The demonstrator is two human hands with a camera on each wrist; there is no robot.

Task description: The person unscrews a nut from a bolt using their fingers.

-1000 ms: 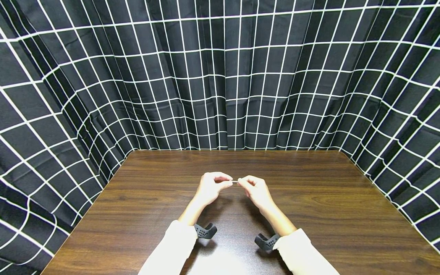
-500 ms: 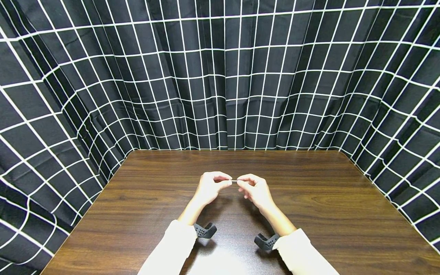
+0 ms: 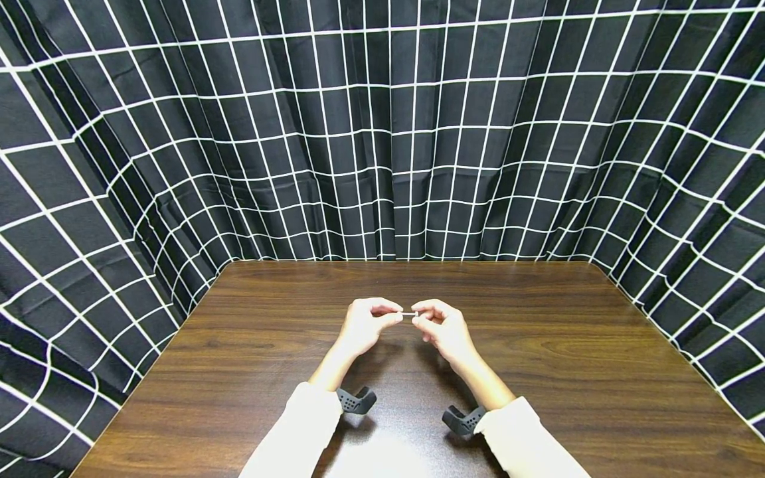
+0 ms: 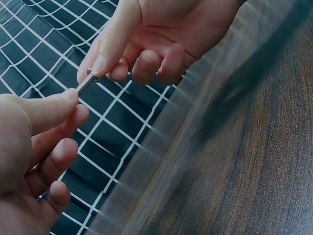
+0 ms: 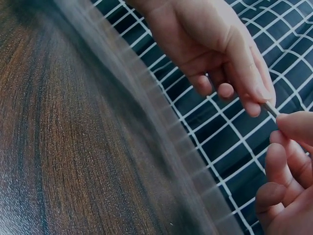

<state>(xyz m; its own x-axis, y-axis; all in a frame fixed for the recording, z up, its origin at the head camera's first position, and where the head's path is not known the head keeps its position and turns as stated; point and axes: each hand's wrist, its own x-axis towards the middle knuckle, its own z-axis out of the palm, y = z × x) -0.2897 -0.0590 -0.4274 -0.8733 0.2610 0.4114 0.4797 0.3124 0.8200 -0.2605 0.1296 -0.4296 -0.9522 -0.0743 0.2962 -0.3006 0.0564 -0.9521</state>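
Between the hands, above the table, is a small thin metal bolt (image 3: pixel 409 314) with a wider end on the right. My left hand (image 3: pixel 366 325) pinches its left end between thumb and index finger. Around the wider end curl the thumb and index finger of my right hand (image 3: pixel 445 330), their tips a little parted in the head view. In the left wrist view the bolt (image 4: pixel 85 86) runs from the left thumb tip up to the right thumb. Only a short stretch of the bolt (image 5: pixel 271 108) shows in the right wrist view.
A brown wood-grain table (image 3: pixel 269 372) lies below the hands. Behind and to the sides hangs a dark curtain (image 3: pixel 382 153) with a white grid. Each wrist wears a dark grey camera mount, the left mount (image 3: pixel 357 401) and the right mount (image 3: pixel 463 420).
The right thumb and index finger have parted slightly, so the bolt's wider end now shows between them. The left hand has stayed nearly still.
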